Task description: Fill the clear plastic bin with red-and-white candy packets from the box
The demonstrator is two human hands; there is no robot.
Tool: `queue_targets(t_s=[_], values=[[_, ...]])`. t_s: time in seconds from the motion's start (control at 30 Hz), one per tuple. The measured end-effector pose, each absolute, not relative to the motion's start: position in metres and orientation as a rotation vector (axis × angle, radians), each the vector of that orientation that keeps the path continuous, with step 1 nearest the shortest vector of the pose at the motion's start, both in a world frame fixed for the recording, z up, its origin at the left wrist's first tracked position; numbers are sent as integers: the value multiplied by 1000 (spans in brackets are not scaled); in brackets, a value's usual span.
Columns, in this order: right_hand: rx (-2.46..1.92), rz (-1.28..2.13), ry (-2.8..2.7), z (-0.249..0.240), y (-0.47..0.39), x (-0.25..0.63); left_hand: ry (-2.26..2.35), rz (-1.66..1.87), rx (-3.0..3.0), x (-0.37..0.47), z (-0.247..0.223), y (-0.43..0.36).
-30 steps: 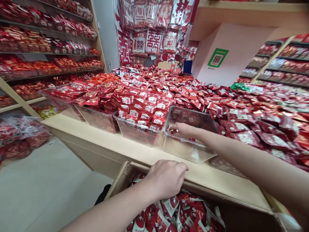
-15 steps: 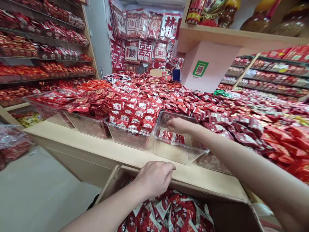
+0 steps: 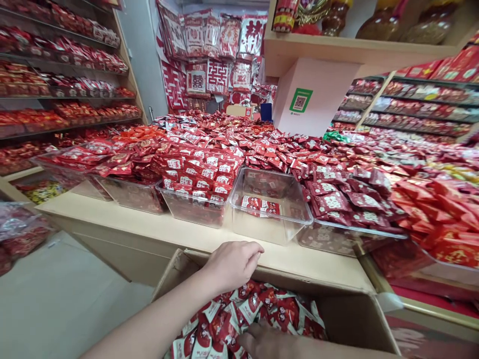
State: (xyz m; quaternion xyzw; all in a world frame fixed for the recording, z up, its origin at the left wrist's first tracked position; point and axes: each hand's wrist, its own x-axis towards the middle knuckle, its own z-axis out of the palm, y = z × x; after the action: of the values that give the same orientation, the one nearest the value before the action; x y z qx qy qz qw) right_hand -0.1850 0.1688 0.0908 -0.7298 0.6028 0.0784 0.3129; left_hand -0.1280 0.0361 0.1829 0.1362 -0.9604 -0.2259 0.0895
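Note:
Below the counter, an open cardboard box [image 3: 355, 319] holds many red-and-white packets [image 3: 224, 324]. My left hand [image 3: 237, 264] is over the box's far edge, fingers curled together; whether anything is inside them is hidden. Low in the box, my right hand [image 3: 267, 340] reaches among the packets, dark and blurred, its fingertips partly hidden. On the counter, a clear plastic bin [image 3: 262, 229] has two small red packets [image 3: 261, 205] lying side by side in it. To its left a bin is stacked with red packets [image 3: 202, 177]; to its right one has dark red packets [image 3: 333, 199].
A wooden counter [image 3: 130, 219] runs across the view, heaped with packets behind the bins. Stocked shelves [image 3: 63, 94] stand at the left. A wooden shelf [image 3: 337, 47] with jars overhangs at the upper right, above a white pillar [image 3: 318, 94] with a green code sign.
My right hand has left the clear bin and come down into the cardboard box. My left hand stays near the box's edge. The view has shifted slightly.

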Motion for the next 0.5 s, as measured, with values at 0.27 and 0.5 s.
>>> queue_targets(t_s=[0.27, 0.5], values=[[-1546, 129, 1685, 101, 167, -178, -2826, -750, 389, -128, 182, 37], [-1605, -442, 1684, 150, 166, -213, -2508, -1480, 453, -129, 183, 28]])
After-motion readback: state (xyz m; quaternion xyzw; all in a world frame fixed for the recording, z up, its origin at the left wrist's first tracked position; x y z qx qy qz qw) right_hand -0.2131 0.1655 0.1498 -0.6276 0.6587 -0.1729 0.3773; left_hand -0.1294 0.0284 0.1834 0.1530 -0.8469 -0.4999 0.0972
